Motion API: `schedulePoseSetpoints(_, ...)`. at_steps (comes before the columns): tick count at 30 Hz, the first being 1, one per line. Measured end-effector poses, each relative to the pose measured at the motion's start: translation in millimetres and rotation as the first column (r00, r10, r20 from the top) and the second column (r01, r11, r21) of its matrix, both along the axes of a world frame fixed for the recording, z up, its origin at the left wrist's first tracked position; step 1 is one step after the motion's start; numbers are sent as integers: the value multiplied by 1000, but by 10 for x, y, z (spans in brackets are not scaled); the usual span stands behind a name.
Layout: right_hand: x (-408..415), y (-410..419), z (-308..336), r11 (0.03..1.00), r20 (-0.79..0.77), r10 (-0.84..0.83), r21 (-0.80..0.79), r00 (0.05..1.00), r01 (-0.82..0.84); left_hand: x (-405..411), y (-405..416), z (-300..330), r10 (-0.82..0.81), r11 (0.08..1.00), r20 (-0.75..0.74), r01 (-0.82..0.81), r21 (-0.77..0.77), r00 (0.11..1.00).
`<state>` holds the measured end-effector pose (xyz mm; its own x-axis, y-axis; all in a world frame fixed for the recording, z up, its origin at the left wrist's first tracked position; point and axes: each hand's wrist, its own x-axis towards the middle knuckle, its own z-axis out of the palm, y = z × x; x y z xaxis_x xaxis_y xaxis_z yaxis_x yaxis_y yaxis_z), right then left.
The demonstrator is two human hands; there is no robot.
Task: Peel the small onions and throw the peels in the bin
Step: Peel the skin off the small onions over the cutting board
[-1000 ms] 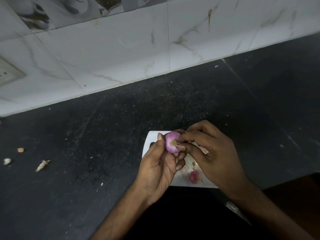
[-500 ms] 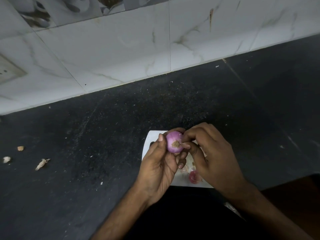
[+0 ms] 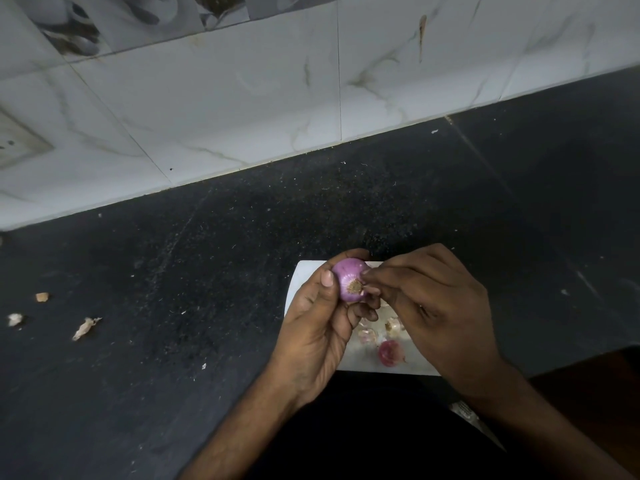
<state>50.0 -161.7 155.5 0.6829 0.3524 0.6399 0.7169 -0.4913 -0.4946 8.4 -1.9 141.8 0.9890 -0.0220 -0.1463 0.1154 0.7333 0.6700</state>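
My left hand (image 3: 317, 327) holds a small purple onion (image 3: 348, 280) between thumb and fingers, its brown root end facing me. The fingertips of my right hand (image 3: 436, 306) pinch at the onion's right side, next to the root. Both hands hover over a small white board (image 3: 301, 282) near the counter's front edge. On the board lie a reddish onion piece (image 3: 389, 353) and several pale peel scraps (image 3: 367, 336). No bin is in view.
The dark speckled counter (image 3: 207, 289) runs back to a white tiled wall (image 3: 242, 109). Three loose peel bits (image 3: 85, 328) lie on the counter at far left. A wall socket (image 3: 14, 147) sits at the left edge.
The onion has been turned in my left hand, so the root end now faces me more squarely. My right fingers have shifted to its right side. Both hands stay over the board.
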Motion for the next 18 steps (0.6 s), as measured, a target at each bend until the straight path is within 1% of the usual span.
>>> schedulePoseSetpoints(6, -41, -19, 19, 994, 117, -17, -103, 993, 29, -4, -3, 7, 1, 1000, 28, -1, -15, 1000)
schedulePoseSetpoints(10, -37, 18, -5, 992, 129, -43, -114, 991, 58, -9, -1, -5, 8, 1000, 46, -9, 16, 999)
schedulePoseSetpoints(12, -16, 46, 0, 991, 109, -50, -120, 993, 63, -13, 2, -9, 14, 999, 51, -16, 37, 999)
schedulePoseSetpoints(14, -3, 58, 13, 993, 40, -38, -106, 998, 42, -9, 0, 0, 14, 999, 53, -16, 45, 999)
schedulePoseSetpoints(18, -25, 30, 44, 996, -159, 56, 73, 986, -45, 14, -4, 21, 6, 998, 59, -10, 70, 998)
